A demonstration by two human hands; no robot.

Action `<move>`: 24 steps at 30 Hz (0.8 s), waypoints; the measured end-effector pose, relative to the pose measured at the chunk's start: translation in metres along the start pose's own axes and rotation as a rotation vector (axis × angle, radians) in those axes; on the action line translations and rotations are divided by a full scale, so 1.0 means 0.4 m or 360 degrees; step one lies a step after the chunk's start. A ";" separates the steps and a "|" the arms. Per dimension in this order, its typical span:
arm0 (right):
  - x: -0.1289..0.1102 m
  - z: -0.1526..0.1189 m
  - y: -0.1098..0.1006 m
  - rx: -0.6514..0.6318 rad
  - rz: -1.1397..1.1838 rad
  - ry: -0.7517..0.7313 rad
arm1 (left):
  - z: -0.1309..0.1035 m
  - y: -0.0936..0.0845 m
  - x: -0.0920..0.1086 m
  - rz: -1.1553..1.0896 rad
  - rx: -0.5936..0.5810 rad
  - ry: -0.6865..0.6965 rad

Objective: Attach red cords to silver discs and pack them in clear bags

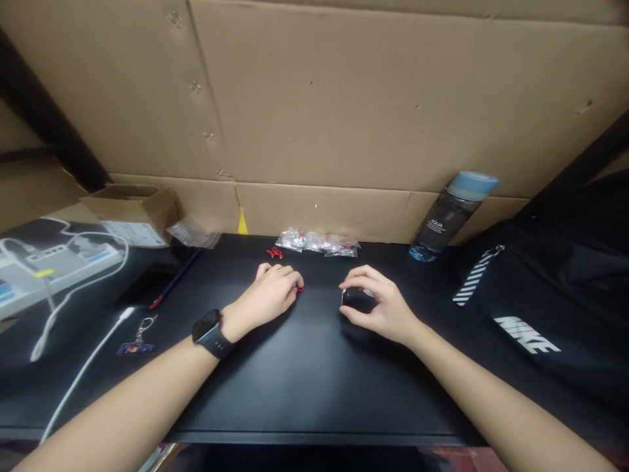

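Sitting between thumb and fingertips, a silvery item [343,297] is clamped by the right grip [382,305].

Open front tabletop [295,393], bag [550,288] blocking right

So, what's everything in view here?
Table: 1, black, underneath
Cardboard backing: 1, brown, behind
Cardboard box: 1, brown, back left
Plastic bag: 1, clear, beside box
Power strip: 1, white, far left
Cables: several, white, left
Flat object: 1, black, left
Slim rod: 1, blue-red, left
Keychain: 1, multicoloured, left
Tag: 1, yellow, against backing
Packets: several, clear, back centre
Loose pieces: several, red, left of packets
Bottle: 1, blue, back right
Nike bag: 1, black, right
Single piece: 1, red, at left hand
Shiny item: 1, silvery, in right hand
Pale item: 1, whitish, behind right hand
Watch: 1, black, left wrist
Left hand: 1, bare, centre
Right hand: 1, bare, centre right
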State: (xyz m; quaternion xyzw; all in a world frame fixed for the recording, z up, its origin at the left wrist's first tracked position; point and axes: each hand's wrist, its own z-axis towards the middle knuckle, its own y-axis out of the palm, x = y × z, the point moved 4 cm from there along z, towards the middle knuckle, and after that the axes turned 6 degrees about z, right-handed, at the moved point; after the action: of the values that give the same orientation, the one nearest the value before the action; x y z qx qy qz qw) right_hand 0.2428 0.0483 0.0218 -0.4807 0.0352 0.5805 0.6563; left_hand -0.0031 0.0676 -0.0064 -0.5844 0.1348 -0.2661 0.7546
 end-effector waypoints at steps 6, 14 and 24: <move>0.029 -0.004 0.020 -0.0050 0.0054 0.0019 | 0.004 0.001 -0.015 -0.0074 -0.0033 -0.0139; 0.033 -0.003 0.025 -0.0114 0.0084 0.0032 | 0.003 0.000 0.008 -0.0112 0.0039 -0.0128; 0.040 -0.003 0.026 -0.0165 0.0119 0.0061 | 0.009 -0.025 0.022 -0.0442 0.0136 -0.0232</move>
State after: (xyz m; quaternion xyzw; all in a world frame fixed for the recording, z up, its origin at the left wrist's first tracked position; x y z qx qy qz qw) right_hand 0.2403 0.0579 0.0054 -0.5236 0.0356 0.5962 0.6075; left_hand 0.0034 0.0639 0.0053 -0.5826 -0.0140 -0.3303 0.7425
